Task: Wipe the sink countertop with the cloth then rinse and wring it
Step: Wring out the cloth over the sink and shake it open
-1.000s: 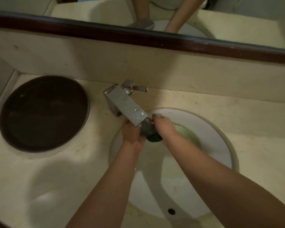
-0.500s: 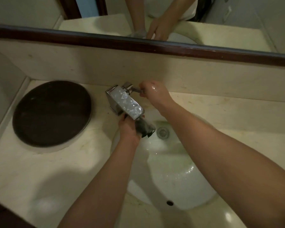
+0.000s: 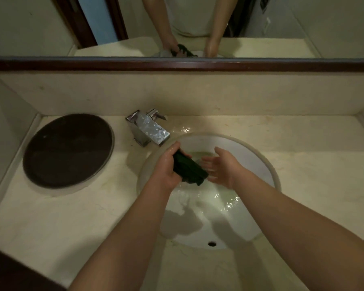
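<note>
A dark green cloth (image 3: 189,169), bunched and wet, hangs over the white sink basin (image 3: 259,162). My left hand (image 3: 169,167) grips its upper end, just below the chrome faucet (image 3: 149,131). To the right of the cloth is my right hand (image 3: 219,167), palm up with fingers spread, fingertips close to the cloth's lower edge; whether they touch it I cannot tell. Greenish water pools in the basin around the drain, which is hidden. The beige countertop (image 3: 76,215) surrounds the sink.
A round dark lid or tray (image 3: 68,150) lies on the counter at the left. A mirror with a dark wooden frame (image 3: 181,63) runs along the back above the splashback. Water glistens on the counter behind the basin. An overflow hole (image 3: 211,243) sits at the basin's near wall.
My right hand left the faucet handle and came down beside the cloth, open. My left hand moved the cloth out from under the spout. More water stands in the basin.
</note>
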The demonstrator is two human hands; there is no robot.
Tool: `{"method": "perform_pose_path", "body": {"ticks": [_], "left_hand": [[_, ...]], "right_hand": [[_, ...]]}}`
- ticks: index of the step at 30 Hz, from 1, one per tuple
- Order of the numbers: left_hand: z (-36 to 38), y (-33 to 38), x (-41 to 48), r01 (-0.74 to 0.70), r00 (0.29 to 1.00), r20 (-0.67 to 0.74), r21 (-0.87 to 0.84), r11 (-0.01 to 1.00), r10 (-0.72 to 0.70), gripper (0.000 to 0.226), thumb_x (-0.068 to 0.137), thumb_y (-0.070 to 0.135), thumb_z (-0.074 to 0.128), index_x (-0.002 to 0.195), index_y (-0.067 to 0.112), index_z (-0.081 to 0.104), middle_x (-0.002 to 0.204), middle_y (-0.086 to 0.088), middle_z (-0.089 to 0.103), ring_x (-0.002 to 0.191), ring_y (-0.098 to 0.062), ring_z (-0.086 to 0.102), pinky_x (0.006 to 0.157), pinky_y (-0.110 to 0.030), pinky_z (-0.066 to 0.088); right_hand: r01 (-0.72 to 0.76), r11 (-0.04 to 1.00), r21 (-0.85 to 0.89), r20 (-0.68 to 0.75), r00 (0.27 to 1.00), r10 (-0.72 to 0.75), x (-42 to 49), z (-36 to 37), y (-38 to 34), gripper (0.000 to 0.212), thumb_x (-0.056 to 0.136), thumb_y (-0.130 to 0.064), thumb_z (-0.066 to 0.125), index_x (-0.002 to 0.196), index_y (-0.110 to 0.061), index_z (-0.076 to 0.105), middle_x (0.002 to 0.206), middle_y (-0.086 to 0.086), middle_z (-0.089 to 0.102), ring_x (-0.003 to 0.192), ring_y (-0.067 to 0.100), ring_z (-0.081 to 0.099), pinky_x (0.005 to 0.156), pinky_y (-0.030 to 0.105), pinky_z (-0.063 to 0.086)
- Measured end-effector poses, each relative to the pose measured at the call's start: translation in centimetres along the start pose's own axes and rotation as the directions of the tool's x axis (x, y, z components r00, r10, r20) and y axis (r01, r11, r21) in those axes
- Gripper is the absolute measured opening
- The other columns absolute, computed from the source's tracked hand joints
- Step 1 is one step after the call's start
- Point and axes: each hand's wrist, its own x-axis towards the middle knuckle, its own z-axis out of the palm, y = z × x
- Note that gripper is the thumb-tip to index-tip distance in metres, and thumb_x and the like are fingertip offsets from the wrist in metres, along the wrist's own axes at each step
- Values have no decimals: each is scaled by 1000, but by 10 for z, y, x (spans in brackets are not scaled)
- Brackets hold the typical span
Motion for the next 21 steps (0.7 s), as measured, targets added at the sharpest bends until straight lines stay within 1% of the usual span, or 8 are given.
{"method": "perform_pose_path", "body": {"ticks": [3, 6, 9, 11, 14, 16, 20, 21], "left_hand": [[12, -6, -13, 28, 988, 154, -48, 998, -20, 25, 88, 20, 60, 63, 15, 60, 57, -2, 58, 62, -19, 58, 68, -35, 51], [28, -10, -24, 31, 973, 227, 2, 1000, -30, 16, 84, 20, 59, 70, 12, 55, 63, -4, 60, 65, -19, 62, 75, -36, 52], [41, -10, -32, 7, 976, 214, 74, 997, -22, 14, 82, 20, 60, 71, 12, 57, 75, -7, 67, 81, -23, 66, 79, -38, 52], [48, -6, -35, -25, 983, 183, 120, 992, 3, 14, 87, 19, 59, 75, 12, 62, 79, -6, 71, 86, -22, 66, 77, -38, 52], [63, 1, -42, -69, 979, 199, 158, 985, 36, 16, 87, 20, 60, 75, 9, 59, 74, -9, 66, 72, -21, 66, 72, -34, 57], [76, 3, -46, -82, 982, 180, 163, 983, 52, 21, 84, 22, 65, 72, 11, 53, 62, -4, 58, 58, -19, 61, 64, -32, 58], [91, 3, -42, -72, 997, 31, 173, 982, 68, 23, 90, 17, 62, 72, 15, 47, 52, 0, 47, 46, -15, 50, 54, -28, 53], [93, 2, -41, -66, 998, -11, 182, 981, 69, 24, 90, 13, 59, 70, 14, 46, 50, 0, 46, 45, -15, 49, 54, -28, 53]], "right_hand": [[-87, 992, 86, 222, 973, 66, -9, -7, 18, 70, 89, -68, 34, 126, -14, 58, 125, 17, 65, 111, 35, 63, 103, 51, 42], [-190, 968, 165, 514, 854, 80, -29, -6, 23, 77, 83, -75, 41, 125, -15, 64, 126, 21, 64, 115, 46, 60, 104, 61, 39], [-204, 965, 162, 686, 726, 39, -47, -11, 13, 85, 68, -76, 62, 128, -17, 63, 131, 23, 60, 116, 51, 57, 102, 57, 45], [-168, 978, 124, 746, 666, 20, -55, -22, 2, 90, 49, -62, 85, 122, -13, 64, 122, 23, 66, 104, 45, 67, 75, 42, 62], [-158, 987, -26, 800, 589, 115, -62, -38, -14, 87, 39, -34, 98, 113, -7, 62, 102, 20, 72, 65, 18, 71, 36, 15, 48], [-82, 980, -184, 777, 599, 196, -66, -43, -28, 75, 49, -25, 96, 110, -5, 57, 86, 11, 70, 50, 5, 57, 31, 11, 37], [236, 812, -534, 606, 777, 173, -77, -37, -44, 10, 90, -21, 63, 90, -12, 59, 57, -6, 52, 41, 2, 40, 32, 14, 25], [291, 753, -590, 566, 814, 129, -80, -36, -46, 14, 92, -21, 61, 81, -14, 56, 54, -6, 50, 40, 4, 39, 33, 16, 25]]}}
